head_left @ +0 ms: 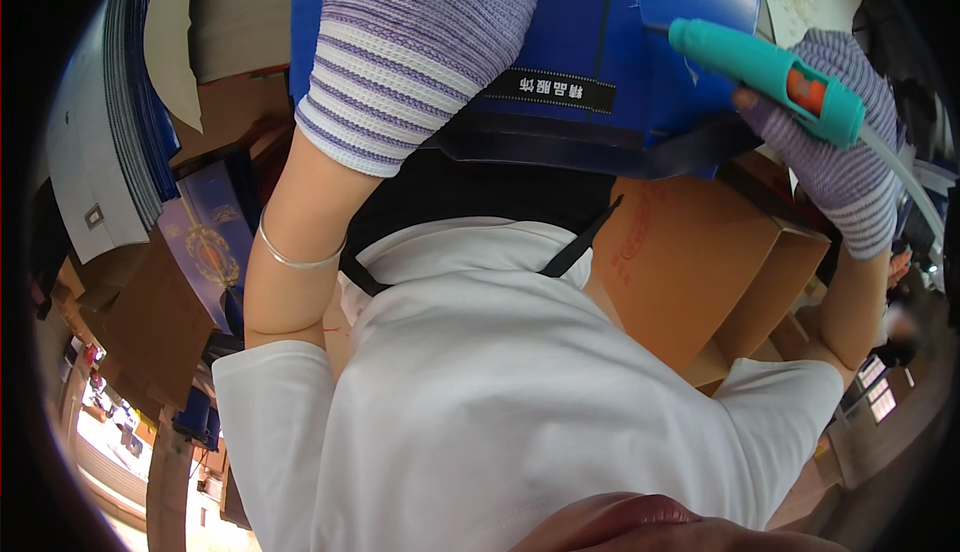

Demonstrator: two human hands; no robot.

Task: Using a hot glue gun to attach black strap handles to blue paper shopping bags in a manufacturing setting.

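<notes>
On blue box (pixel 640 62): left hand (pixel 420 42) flat, spread; right hand (pixel 840 152) grips teal glue gun (pixel 770 77).

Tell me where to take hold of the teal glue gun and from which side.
Grip the teal glue gun around its thick rear body, near the orange switch, coming from the person's right. The right hand already wraps it there. The narrow nozzle points left onto the blue box, and a hose trails off the rear, so both ends are best left free.

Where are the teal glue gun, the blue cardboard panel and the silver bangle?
teal glue gun (pixel 765 72), head view, middle of its barrel.
blue cardboard panel (pixel 590 32), head view, bare blue face.
silver bangle (pixel 295 259), head view, band on the left wrist.
</notes>
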